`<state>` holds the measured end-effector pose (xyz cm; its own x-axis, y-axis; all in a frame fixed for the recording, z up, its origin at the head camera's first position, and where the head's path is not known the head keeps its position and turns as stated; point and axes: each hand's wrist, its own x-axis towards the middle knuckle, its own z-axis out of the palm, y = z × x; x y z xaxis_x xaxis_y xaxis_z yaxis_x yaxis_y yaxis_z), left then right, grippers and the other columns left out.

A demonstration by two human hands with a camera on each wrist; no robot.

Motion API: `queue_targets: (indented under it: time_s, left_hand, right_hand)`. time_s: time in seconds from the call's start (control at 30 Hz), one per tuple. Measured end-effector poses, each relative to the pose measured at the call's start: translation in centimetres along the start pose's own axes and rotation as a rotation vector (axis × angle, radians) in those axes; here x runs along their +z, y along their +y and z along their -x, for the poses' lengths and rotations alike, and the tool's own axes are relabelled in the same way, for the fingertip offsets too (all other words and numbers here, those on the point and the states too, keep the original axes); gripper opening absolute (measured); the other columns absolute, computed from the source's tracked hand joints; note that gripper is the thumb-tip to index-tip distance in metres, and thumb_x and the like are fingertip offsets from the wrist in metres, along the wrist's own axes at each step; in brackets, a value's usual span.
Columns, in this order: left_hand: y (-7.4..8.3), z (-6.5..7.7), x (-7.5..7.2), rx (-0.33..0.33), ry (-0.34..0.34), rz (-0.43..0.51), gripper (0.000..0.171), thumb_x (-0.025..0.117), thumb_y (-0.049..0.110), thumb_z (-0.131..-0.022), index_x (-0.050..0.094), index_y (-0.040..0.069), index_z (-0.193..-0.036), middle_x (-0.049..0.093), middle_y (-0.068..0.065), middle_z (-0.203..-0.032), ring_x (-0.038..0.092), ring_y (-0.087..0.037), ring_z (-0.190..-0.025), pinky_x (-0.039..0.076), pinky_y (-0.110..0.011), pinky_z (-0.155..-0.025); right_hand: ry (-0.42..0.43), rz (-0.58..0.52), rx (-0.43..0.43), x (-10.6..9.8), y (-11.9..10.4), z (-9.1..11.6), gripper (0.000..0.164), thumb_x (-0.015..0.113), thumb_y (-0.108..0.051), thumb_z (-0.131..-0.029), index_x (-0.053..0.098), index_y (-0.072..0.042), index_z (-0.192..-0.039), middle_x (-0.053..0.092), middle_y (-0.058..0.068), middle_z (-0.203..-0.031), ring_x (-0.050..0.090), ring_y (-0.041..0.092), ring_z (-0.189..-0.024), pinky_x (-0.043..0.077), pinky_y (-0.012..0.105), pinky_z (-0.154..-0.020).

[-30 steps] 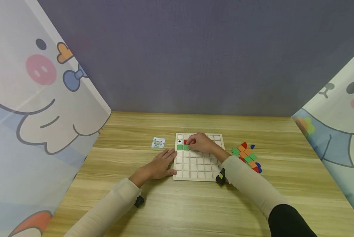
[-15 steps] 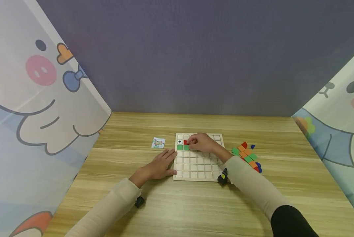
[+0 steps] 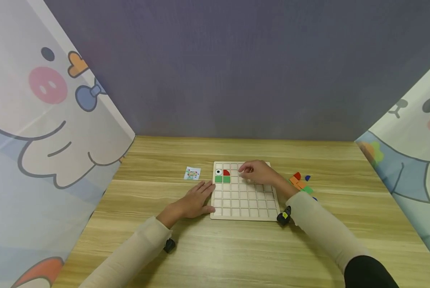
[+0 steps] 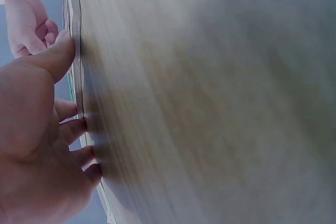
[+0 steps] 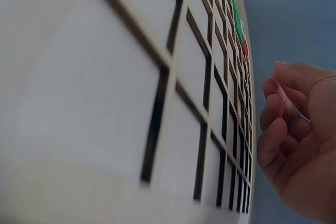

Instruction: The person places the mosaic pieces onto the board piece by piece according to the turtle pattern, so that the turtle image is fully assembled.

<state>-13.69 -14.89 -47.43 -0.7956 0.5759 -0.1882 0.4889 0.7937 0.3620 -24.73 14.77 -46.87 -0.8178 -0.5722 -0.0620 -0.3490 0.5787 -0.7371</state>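
Observation:
A pale wooden grid board [image 3: 243, 204] lies on the table. At its upper left sit a white eye tile [image 3: 219, 172], a red quarter-round piece [image 3: 226, 173] and two green square tiles [image 3: 222, 179], all in cells. My left hand [image 3: 196, 200] lies flat with fingers spread, fingertips and thumb touching the board's left edge; the left wrist view shows this hand [image 4: 42, 135] from beneath. Over the upper middle of the board is my right hand [image 3: 259, 173], fingers loosely bent. In the right wrist view, this hand [image 5: 302, 140] shows no piece between fingers and thumb.
Several loose orange tiles [image 3: 298, 184], a green tile [image 3: 307, 190], a red piece [image 3: 297, 176] and a blue half-round [image 3: 307, 178] lie right of the board. The right forearm hides part of this pile. A small picture card [image 3: 192, 173] lies left of the board.
My right hand has come away from the red piece and moved right across the board, uncovering that piece in its cell. The left hand has stayed still.

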Motion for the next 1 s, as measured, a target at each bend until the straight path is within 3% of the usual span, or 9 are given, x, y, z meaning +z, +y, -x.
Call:
queue_targets:
  time_s: [0.33,0.63,1.0]
  left_hand:
    - [0.1,-0.1,-0.2,-0.006,-0.011,0.009,0.082,0.06,0.043,-0.102,0.024,-0.001,-0.16,0.022,-0.022,-0.168,0.015,-0.044,-0.157,0.018,-0.056,-0.128]
    - [0.1,0.0,-0.3,-0.005,-0.005,0.022,0.081,0.06,0.042,-0.102,0.024,-0.002,-0.16,0.022,-0.023,-0.168,0.015,-0.045,-0.156,0.017,-0.056,-0.128]
    - [0.0,0.1,-0.2,-0.016,-0.008,0.036,0.082,0.06,0.044,-0.101,0.024,0.0,-0.161,0.022,-0.021,-0.168,0.014,-0.044,-0.157,0.018,-0.058,-0.127]
  right_hand:
    - [-0.009,0.002,-0.002,-2.3,0.8,2.7,0.025,0.064,-0.021,-0.101,0.071,-0.01,-0.122,0.07,0.007,-0.095,0.062,0.02,-0.078,0.05,0.029,-0.066]
    - [-0.003,0.018,0.045,-4.0,2.4,4.8,0.026,0.063,-0.019,-0.101,0.07,-0.009,-0.125,0.07,0.006,-0.097,0.062,0.019,-0.08,0.052,0.029,-0.067]
    - [0.047,0.048,0.08,-5.4,4.7,7.1,0.028,0.065,-0.022,-0.101,0.071,-0.008,-0.124,0.071,0.007,-0.106,0.063,0.019,-0.093,0.054,0.035,-0.08]
